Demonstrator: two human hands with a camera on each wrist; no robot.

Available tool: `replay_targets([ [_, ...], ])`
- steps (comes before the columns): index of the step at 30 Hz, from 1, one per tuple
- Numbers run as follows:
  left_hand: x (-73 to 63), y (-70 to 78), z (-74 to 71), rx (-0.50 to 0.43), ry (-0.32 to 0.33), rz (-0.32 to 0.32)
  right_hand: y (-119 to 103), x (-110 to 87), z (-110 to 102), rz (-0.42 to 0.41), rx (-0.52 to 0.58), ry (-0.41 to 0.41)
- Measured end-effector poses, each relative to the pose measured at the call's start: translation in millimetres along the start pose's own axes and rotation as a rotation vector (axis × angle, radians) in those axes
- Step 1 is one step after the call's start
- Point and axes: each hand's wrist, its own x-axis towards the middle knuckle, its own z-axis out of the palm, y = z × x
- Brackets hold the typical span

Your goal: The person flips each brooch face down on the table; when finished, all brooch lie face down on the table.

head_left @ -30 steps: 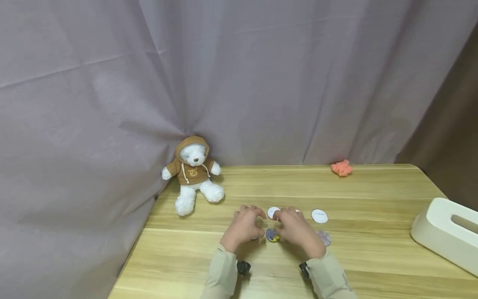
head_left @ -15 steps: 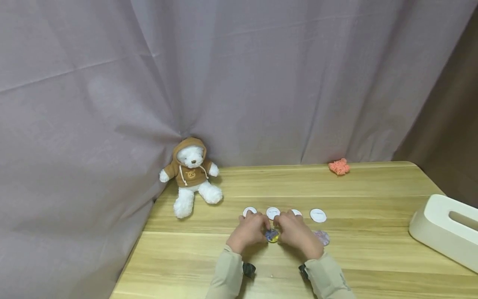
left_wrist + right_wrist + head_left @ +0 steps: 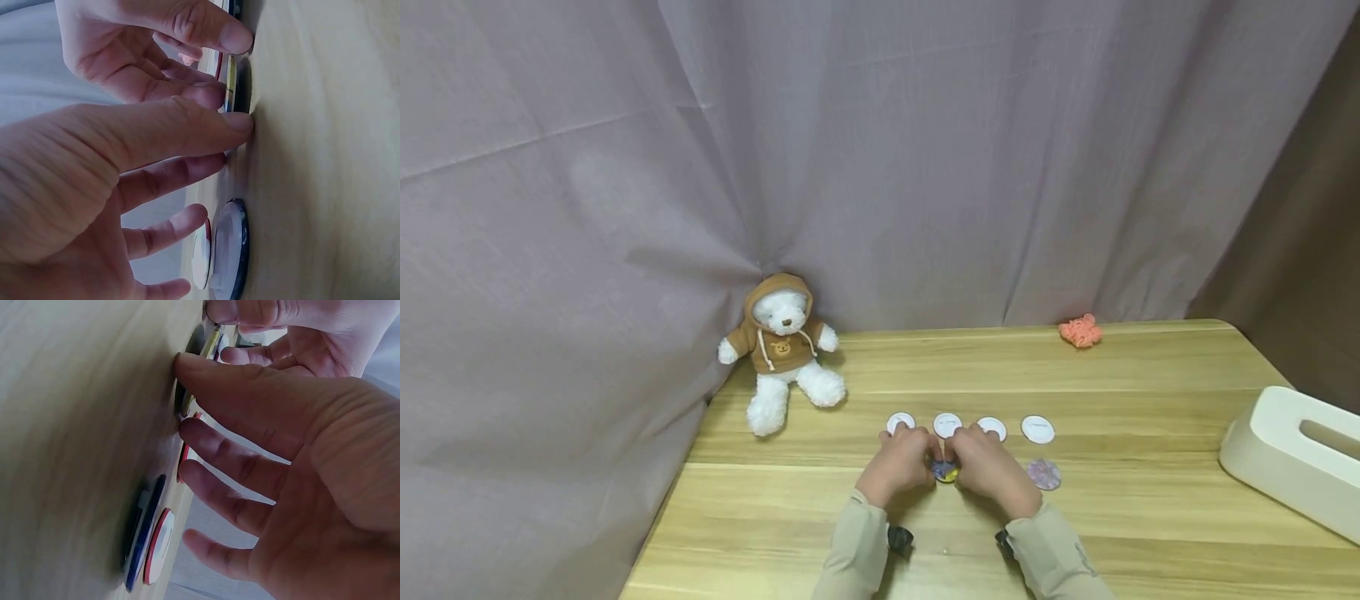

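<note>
Both hands meet over a round button badge (image 3: 947, 475) with a purple and yellow face, low on the wooden table. My left hand (image 3: 895, 464) pinches its left edge, thumb and index finger close to the tabletop. At the opposite edge, my right hand (image 3: 994, 468) pinches the same badge (image 3: 213, 342) with thumb and index finger, other fingers spread. Fingers hide much of its face. Under the left hand, the left wrist view shows another badge (image 3: 232, 250) with a dark rim. To the right of the right hand lies a lilac badge (image 3: 1044, 474).
Several white-backed badges, such as the rightmost one (image 3: 1038, 429), form a row just beyond the hands. A white teddy bear (image 3: 784, 350) in a brown hoodie sits back left. A coral fuzzy item (image 3: 1081, 332) lies at the back, and a cream slotted box (image 3: 1285, 475) stands right.
The hands have come closer together, from hovering apart with spread fingers to pinching the purple and yellow badge. The row of white-backed badges and the lilac badge are now less covered.
</note>
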Motion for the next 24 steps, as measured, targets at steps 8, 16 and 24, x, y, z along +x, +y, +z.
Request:
replay_targets([
  [8,-0.1,0.0,0.3,0.001,0.013,0.001,0.0,1.1,-0.7,-0.018,0.012,0.000],
  [16,-2.6,-0.3,-5.3,-0.039,0.005,0.008,1.0,0.7,-4.3,-0.004,0.009,-0.018],
  [24,-3.1,-4.3,-7.0,-0.088,0.022,0.048,5.3,-2.5,-12.2,-0.034,0.021,-0.001],
])
